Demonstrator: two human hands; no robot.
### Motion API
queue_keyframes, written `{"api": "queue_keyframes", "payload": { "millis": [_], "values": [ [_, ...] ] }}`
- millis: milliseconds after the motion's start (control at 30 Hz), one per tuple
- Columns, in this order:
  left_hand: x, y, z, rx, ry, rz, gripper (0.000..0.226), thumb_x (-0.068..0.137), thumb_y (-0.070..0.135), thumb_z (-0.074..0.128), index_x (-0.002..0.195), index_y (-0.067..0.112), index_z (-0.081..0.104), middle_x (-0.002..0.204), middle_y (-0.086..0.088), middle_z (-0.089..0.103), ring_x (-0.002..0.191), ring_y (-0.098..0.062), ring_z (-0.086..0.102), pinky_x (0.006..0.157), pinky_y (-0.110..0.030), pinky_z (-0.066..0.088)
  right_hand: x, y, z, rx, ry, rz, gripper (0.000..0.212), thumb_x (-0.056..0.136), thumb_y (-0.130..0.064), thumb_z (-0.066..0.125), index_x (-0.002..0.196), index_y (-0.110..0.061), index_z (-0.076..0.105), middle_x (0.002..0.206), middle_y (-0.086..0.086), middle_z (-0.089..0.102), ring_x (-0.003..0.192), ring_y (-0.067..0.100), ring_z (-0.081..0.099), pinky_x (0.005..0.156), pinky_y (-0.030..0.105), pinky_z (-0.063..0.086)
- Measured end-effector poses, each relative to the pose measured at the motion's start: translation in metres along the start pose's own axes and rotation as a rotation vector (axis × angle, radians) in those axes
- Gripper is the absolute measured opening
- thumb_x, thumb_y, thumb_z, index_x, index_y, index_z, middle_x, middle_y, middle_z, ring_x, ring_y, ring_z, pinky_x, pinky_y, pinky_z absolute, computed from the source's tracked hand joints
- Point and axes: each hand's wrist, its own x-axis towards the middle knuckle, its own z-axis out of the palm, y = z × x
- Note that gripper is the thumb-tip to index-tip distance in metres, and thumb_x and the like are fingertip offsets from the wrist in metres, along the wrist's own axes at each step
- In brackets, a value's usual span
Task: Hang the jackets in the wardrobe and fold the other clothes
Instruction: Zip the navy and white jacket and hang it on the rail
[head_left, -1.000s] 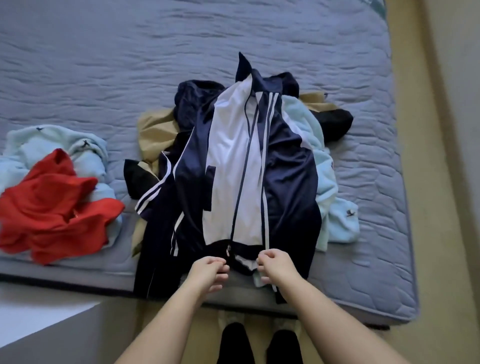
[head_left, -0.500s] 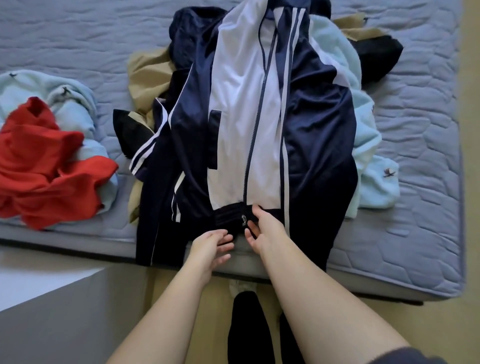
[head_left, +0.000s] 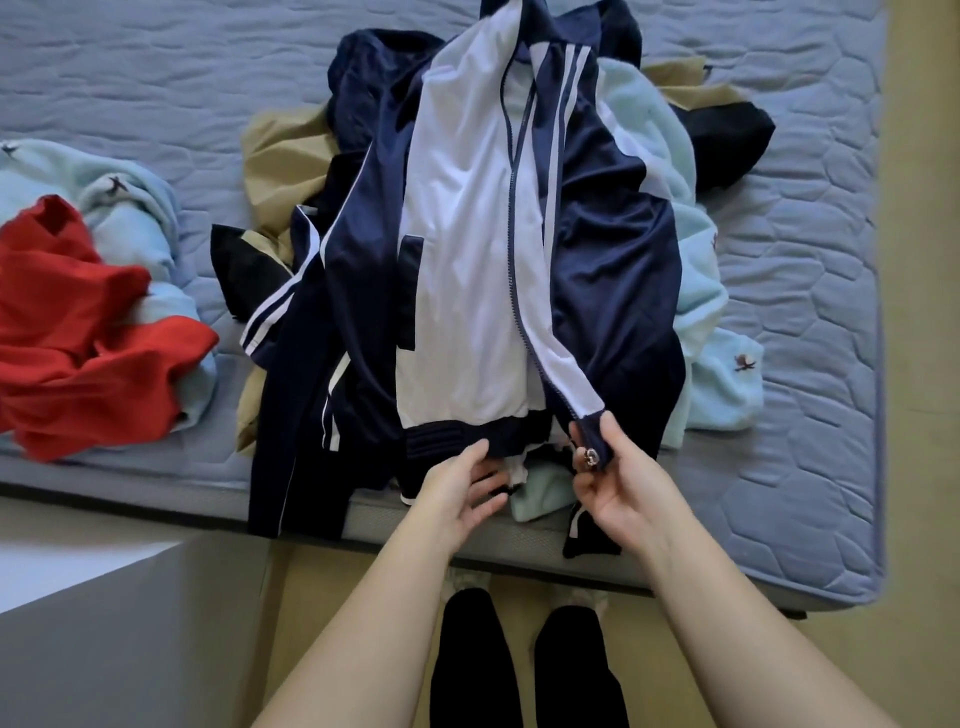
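A navy and white track jacket (head_left: 467, 270) lies face up on top of a heap of clothes at the near edge of the bed, its zip parted at the bottom. My right hand (head_left: 618, 483) pinches the lower right corner of the jacket's front, where the metal zip slider (head_left: 590, 457) hangs. My left hand (head_left: 457, 488) has relaxed fingers touching the navy hem band on the other side. Under the jacket lie a pale blue fleece garment (head_left: 696, 291), a tan garment (head_left: 280, 161) and black cloth (head_left: 727, 140).
The blue quilted mattress (head_left: 810, 364) fills most of the view. A red garment (head_left: 78, 332) lies over another pale blue fleece (head_left: 130, 202) at the left edge. A grey box or cabinet (head_left: 104, 639) stands at lower left. My feet (head_left: 519, 665) are on the yellowish floor.
My right hand has pulled the jacket's right front corner away to the right, opening a gap at the zip's bottom. My left hand has stayed at the hem. The camera moved closer.
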Motion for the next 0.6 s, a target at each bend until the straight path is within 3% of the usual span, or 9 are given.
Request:
{"api": "queue_keyframes", "payload": {
  "millis": [167,333,433,467,533,600],
  "values": [
    [0.007,-0.009,0.017,-0.308,-0.083,0.032,0.010,0.090,0.016,0.061,0.096,0.008,0.060,0.093,-0.010,0.067,0.089,-0.019,0.064,0.079,-0.033,0.052,-0.002,-0.007,-0.014,-0.027,-0.036,-0.020,0.008,0.091,-0.021,0.056,0.088,-0.015,0.060,0.072,-0.003,0.065,0.051,0.004,0.056,0.041,0.015,0.044],
    [0.007,-0.015,0.024,-0.260,-0.080,0.130,0.011,0.086,0.019,0.067,0.087,0.012,0.059,0.076,-0.002,0.062,0.070,-0.012,0.057,0.069,-0.028,0.051,-0.013,-0.003,-0.014,-0.014,-0.174,0.029,0.009,0.074,-0.012,0.064,0.077,-0.012,0.073,0.076,0.002,0.068,0.061,0.008,0.061,0.047,0.014,0.048],
    [-0.001,-0.010,0.025,-0.341,-0.127,0.187,0.007,0.090,0.011,0.058,0.086,0.007,0.062,0.081,-0.007,0.067,0.073,-0.017,0.062,0.073,-0.030,0.054,-0.016,0.000,-0.012,0.009,-0.220,0.054,0.007,0.068,-0.012,0.070,0.069,-0.016,0.076,0.078,0.001,0.069,0.061,0.007,0.061,0.044,0.013,0.045],
    [-0.004,-0.007,0.025,-0.408,-0.153,0.191,0.010,0.093,0.010,0.054,0.089,0.006,0.062,0.083,-0.009,0.069,0.075,-0.019,0.065,0.074,-0.032,0.056,-0.017,0.001,-0.012,0.039,-0.233,0.053,0.009,0.061,-0.013,0.077,0.069,-0.017,0.076,0.080,0.001,0.070,0.060,0.007,0.062,0.044,0.014,0.045],
    [-0.010,0.000,0.025,-0.478,-0.206,0.195,0.015,0.095,0.011,0.049,0.095,0.003,0.061,0.084,-0.013,0.071,0.075,-0.022,0.070,0.070,-0.032,0.059,-0.015,0.003,-0.013,0.101,-0.269,0.041,0.033,0.042,-0.014,0.091,0.071,-0.016,0.076,0.084,0.003,0.071,0.059,0.007,0.062,0.045,0.016,0.046],
    [-0.015,0.003,0.026,-0.447,-0.250,0.191,0.015,0.094,0.012,0.052,0.090,0.002,0.063,0.076,-0.011,0.070,0.067,-0.019,0.069,0.063,-0.029,0.059,-0.016,0.004,-0.014,0.131,-0.284,0.031,0.047,0.028,-0.016,0.097,0.069,-0.015,0.075,0.087,0.003,0.072,0.060,0.008,0.063,0.046,0.017,0.047]
  ]
}}
